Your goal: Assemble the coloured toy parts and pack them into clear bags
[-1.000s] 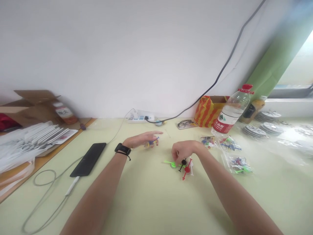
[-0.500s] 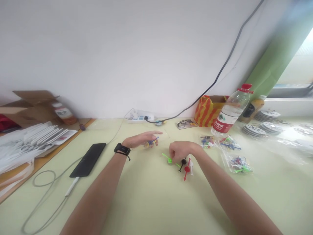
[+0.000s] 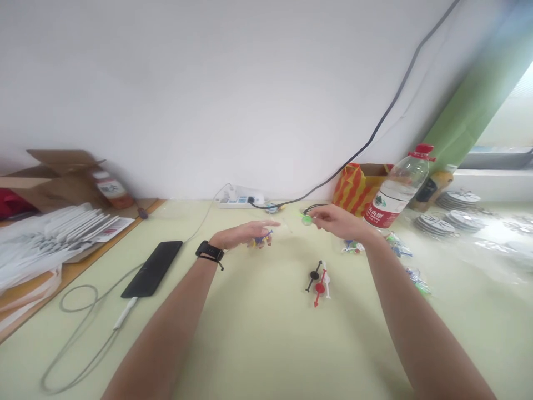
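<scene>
My left hand [image 3: 239, 234], with a black watch on its wrist, is curled over a few blue and yellow plastic arrow spinners [image 3: 262, 240]. Its index finger stretches out to the right. Between the fingertips of my right hand [image 3: 338, 220] is a green plastic arrow spinner [image 3: 307, 220], held up toward the back of the table. On the tabletop below lie a black arrow spinner [image 3: 314, 275], a red arrow spinner [image 3: 320, 289] and a white arrow spinner [image 3: 327, 280], close together, the red one partly over the white.
Bags of mixed spinners [image 3: 353, 246] lie beneath and beside my right forearm. Behind stand a big water bottle [image 3: 389, 200] and a striped bag [image 3: 348, 186]. Stacked discs [image 3: 435, 223] are at right; a phone [image 3: 153, 269] with cable, and a power strip [image 3: 237, 201], at left and back.
My right hand has picked up the green spinner from beside the black one and carried it up and away toward the back. My left hand has barely moved.
</scene>
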A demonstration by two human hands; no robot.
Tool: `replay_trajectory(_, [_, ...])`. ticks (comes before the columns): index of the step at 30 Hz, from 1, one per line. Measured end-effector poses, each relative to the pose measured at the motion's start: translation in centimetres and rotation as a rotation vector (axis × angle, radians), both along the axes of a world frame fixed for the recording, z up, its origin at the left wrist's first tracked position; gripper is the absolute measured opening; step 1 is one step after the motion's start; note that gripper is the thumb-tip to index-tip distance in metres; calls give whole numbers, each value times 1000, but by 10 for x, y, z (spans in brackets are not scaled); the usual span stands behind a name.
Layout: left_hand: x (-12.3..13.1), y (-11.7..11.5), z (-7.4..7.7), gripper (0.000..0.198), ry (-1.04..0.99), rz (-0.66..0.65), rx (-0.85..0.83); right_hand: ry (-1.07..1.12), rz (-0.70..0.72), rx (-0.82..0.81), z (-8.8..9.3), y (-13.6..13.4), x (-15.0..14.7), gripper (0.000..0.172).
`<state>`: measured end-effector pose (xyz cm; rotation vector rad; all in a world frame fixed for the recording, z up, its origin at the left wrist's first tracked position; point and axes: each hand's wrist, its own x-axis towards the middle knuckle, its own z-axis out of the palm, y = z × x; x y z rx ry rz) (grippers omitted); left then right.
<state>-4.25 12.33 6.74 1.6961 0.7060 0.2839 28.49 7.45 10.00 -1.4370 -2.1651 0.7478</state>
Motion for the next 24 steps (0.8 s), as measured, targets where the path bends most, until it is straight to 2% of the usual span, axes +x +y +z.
replay_trajectory(4, [7, -3, 1, 65, 1, -34, 12, 33, 64, 38, 5, -2, 0, 28])
replay_trajectory(8, [17, -11, 4, 63, 9, -89, 23, -37, 109, 69, 5, -3, -10, 25])
replay_trajectory(12, [28, -18, 8, 59, -12, -114, 16, 1, 134, 144, 6, -7, -22, 22])
replay_trajectory(18, [36, -20, 4, 44, -30, -103, 25, 236, 141, 94, 8, -12, -42, 14])
replay_trajectory(24, [42, -20, 2, 33, -70, -144, 16, 273, 122, 43, -2, -9, -62, 7])
